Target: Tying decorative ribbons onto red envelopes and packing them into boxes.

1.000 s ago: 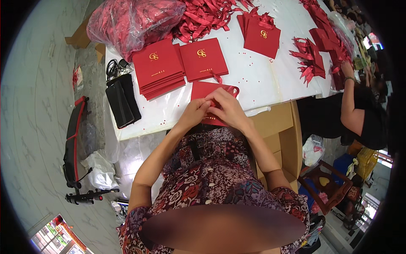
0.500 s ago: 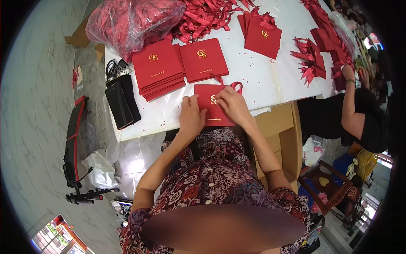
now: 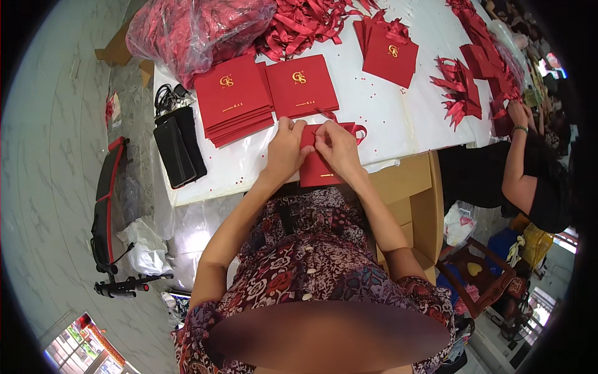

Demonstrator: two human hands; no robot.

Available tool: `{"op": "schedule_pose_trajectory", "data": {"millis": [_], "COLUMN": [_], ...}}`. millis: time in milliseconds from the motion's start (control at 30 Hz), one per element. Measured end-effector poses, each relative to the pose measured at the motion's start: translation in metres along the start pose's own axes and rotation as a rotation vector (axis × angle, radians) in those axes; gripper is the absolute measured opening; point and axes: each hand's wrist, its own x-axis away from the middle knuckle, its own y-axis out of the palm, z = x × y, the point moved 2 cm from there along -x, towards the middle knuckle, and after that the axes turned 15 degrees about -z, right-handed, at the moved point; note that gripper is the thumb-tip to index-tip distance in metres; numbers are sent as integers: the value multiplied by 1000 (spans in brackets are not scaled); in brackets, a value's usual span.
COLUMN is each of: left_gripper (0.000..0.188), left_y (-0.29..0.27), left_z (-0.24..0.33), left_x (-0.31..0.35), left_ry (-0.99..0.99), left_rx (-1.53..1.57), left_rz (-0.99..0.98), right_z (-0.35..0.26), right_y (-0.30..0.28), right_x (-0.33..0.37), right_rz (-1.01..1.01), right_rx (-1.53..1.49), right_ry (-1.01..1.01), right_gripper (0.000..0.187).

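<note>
A flat red paper gift bag (image 3: 319, 172) with a gold print lies at the table's front edge, right before me. Dark red ribbon (image 3: 361, 132) loops out beyond its upper right corner. My left hand (image 3: 286, 151) is closed at the bag's upper left edge, thumb toward the middle. Close beside it, my right hand (image 3: 338, 149) pinches at the upper part of the bag, its fingertips bent down. Both hands cover much of the bag's top, so whether ribbon is between the fingers is hidden.
Behind the hands lie a stack of red bags (image 3: 233, 100) and a smaller stack (image 3: 303, 85). Farther back are a plastic sack (image 3: 199, 31) and a ribbon heap (image 3: 305, 28). A black phone (image 3: 174, 153) lies left. An open carton (image 3: 405, 181) stands right, near a co-worker's arm (image 3: 517, 156).
My left hand has moved up and right along the bag, toward its top edge. My right hand has shifted slightly, its fingertips now nearer the left thumb.
</note>
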Motion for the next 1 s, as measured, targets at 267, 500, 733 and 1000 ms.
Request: {"op": "schedule_pose_trajectory", "data": {"millis": [267,500,733,1000], "left_gripper": [57,53,27,15], "left_y": [-10,-7,1,9], "left_z": [2,9,0,25], "left_x": [-12,-5,-9,1], "left_ry": [44,190,203,156], "left_rx": [36,47,47,-105], "left_rz": [-188,-53,-15,119], "right_z": [7,2,-4,18], "right_y": [-3,-6,0,9], "right_x": [2,5,8,12], "right_rz": [10,11,-31,-60], "right_rx": [-153,-87,-151,-389], "right_ry": [55,97,212,278], "right_gripper": [11,11,13,13]}}
